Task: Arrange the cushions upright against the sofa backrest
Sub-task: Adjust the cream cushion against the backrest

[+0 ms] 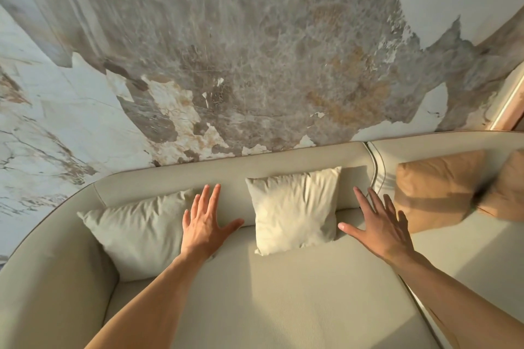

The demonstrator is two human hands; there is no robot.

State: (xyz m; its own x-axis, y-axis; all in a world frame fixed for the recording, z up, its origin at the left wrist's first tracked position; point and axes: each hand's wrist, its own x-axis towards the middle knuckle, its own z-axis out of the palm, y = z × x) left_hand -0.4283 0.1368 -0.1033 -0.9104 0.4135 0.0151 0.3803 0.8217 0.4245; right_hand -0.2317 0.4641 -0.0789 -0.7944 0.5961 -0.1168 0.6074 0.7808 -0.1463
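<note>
A cream cushion (295,210) stands upright against the cream sofa backrest (235,176) in the middle. A second cream cushion (141,232) leans in the left corner. My left hand (205,224) is spread flat with straight fingers between the two cream cushions, overlapping the left one's right edge. My right hand (380,224) is spread open just right of the middle cushion, apart from it. Two tan cushions (436,193) (507,187) lean against the backrest of the right sofa section.
The sofa seat (283,292) stretches toward me under both forearms. A curved armrest (54,278) closes the left end. A marbled wall (226,51) rises directly behind the backrest. A seam (374,167) divides the two sofa sections.
</note>
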